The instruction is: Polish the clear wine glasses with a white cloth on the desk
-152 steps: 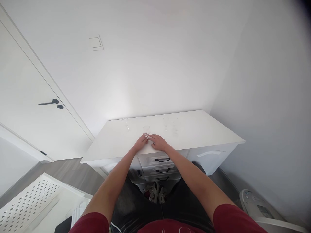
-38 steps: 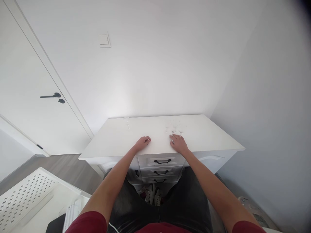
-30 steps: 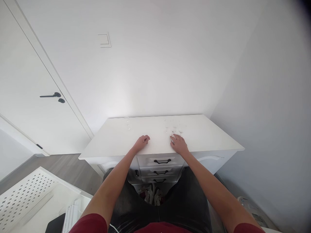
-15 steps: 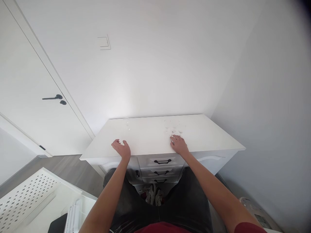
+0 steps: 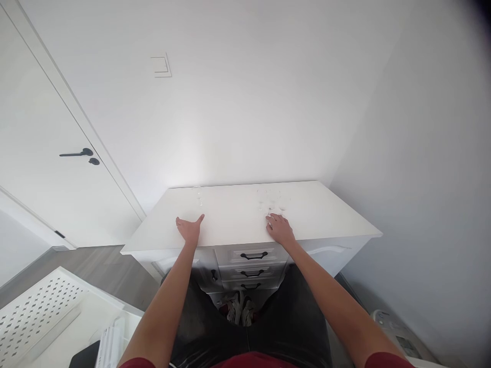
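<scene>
A white chest of drawers (image 5: 326, 214) stands against the wall before me. My left hand (image 5: 189, 228) hovers over its top with fingers spread, palm turned inward, reaching toward a single clear stemmed glass (image 5: 198, 194) near the back. My right hand (image 5: 280, 228) rests on the top, fingers at the foot of a clear glass in a small group of stemmed glasses (image 5: 271, 200). Whether those fingers grip a stem is hard to make out.
Black drawer handles (image 5: 253, 255) face my legs. A white door with a black lever (image 5: 79, 153) is to the left, a light switch (image 5: 160, 65) above. A perforated white panel (image 5: 34, 317) lies low left; a grey appliance (image 5: 399, 332) sits low right.
My left hand left the middle of the top, swung left and opened, and now reaches forward toward the lone glass. My right hand stays by the group of glasses.
</scene>
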The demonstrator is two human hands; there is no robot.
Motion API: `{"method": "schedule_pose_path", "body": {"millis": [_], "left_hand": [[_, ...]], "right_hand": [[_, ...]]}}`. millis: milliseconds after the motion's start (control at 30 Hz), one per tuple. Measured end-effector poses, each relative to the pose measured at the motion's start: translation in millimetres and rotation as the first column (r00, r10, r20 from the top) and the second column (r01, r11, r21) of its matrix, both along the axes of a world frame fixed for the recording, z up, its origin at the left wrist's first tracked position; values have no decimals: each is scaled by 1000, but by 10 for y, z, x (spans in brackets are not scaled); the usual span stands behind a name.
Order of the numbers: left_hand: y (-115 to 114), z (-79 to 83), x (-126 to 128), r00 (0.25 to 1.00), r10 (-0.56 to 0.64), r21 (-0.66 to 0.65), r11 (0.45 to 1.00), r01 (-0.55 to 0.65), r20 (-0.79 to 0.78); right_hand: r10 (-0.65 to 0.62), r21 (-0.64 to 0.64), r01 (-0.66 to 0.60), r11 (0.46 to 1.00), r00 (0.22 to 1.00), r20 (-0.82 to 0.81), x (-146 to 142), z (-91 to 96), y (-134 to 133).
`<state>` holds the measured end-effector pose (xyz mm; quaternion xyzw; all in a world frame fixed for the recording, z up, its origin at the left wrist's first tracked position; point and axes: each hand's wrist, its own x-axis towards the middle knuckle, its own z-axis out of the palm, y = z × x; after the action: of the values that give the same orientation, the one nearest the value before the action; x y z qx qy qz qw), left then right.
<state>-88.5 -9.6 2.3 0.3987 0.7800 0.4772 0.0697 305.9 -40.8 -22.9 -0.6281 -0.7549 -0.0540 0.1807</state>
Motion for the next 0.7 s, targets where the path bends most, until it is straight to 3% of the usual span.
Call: {"method": "schedule_pose_path", "body": {"millis": [133, 700], "left_hand": [[162, 46, -85, 995, -82, -28, 996, 84, 58], [661, 39, -127, 961, -277, -148, 950, 275, 6]], "right_hand": [[3, -4, -3, 1000, 1000, -6, 2, -5, 6], [2, 29, -2, 1000, 1000, -6, 2, 0, 1]]}}
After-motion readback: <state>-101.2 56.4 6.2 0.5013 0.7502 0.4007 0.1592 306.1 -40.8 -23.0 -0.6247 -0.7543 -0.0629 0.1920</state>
